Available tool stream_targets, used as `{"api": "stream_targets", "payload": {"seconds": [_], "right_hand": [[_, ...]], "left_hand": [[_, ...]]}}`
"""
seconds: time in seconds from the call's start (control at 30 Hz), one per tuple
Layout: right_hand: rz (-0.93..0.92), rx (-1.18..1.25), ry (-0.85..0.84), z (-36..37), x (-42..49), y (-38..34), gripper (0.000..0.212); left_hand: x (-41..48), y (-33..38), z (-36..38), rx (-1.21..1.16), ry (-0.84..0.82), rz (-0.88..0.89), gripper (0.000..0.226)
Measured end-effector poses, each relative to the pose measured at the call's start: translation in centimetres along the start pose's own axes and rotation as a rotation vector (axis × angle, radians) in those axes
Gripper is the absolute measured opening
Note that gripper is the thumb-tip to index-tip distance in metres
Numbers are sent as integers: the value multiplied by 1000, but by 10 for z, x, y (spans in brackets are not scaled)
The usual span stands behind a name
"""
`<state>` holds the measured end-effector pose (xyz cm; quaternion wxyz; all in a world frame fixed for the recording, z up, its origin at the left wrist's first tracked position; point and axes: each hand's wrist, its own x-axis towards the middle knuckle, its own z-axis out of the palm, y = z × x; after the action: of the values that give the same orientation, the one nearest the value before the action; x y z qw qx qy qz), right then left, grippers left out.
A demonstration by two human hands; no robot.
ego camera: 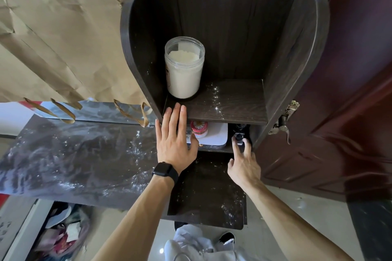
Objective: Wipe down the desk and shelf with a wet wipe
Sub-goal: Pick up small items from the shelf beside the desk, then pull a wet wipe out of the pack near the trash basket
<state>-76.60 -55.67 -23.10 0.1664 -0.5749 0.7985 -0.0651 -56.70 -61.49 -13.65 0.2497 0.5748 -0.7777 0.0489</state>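
Desk (pixel 84 154): dark glossy top, dusted with white powder, so seemingly not yet wiped.
Shelf (pixel 297 48): dark wood unit standing at the desk's right end; upper board speckled with powder.
Jar (pixel 184 70): clear, full of white powder, upright on the upper board's left side; likely source of the spill.
Left hand (pixel 176 140): flat against the upper board's front edge, fingers straight and close together, apparently bracing.
Right hand (pixel 244 165): fingers spread, reaching into the lower compartment, probably to clear it for wiping.
Dark bottle (pixel 239 131): at the right fingertips; contact unclear.
Wet wipe: nowhere in view, in neither hand.

Maroon door (pixel 350 91) rt, brown paper (pixel 53 38) lt, glossy floor (pixel 307 205).
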Motion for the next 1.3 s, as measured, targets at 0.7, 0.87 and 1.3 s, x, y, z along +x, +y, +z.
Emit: {"api": "stream_targets", "payload": {"seconds": [0.7,0.87,1.3], "right_hand": [[168,198,281,-77,-151,-11,45],[391,190,480,-76,-270,-7,38],[1207,-147,878,-13,-692,32,39]], "left_hand": [[-23,-11,-39,-179,-298,267,93],[-82,24,-37,-261,-439,612,65],[-347,279,-161,-307,-793,1556,61]]}}
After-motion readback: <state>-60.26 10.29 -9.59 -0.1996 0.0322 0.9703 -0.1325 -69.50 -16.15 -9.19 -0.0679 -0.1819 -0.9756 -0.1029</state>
